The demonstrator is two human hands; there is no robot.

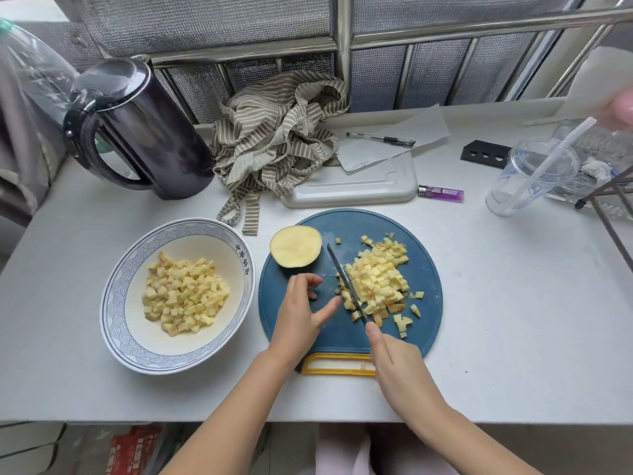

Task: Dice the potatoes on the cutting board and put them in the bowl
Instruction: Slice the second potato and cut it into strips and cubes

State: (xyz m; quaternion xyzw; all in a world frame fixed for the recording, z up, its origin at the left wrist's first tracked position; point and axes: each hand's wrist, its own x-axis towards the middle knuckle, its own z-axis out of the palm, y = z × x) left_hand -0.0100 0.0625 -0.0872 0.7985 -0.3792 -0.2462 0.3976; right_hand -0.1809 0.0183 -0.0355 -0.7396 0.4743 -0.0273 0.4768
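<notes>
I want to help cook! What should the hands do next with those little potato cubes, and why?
Probably scoop the diced pile between the knife blade and the open left hand, then carry it to the bowl. The blade, held by the right hand, lies against the pile's left edge, the pile looks fully cut, and the bowl already holds cubes.

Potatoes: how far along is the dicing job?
Done: the bowl holds diced pieces. In hand: the right hand holds the knife at a diced pile on the cutting board; the left hand is open. Left: the half potato is uncut; the pile is not yet in the bowl.
</notes>
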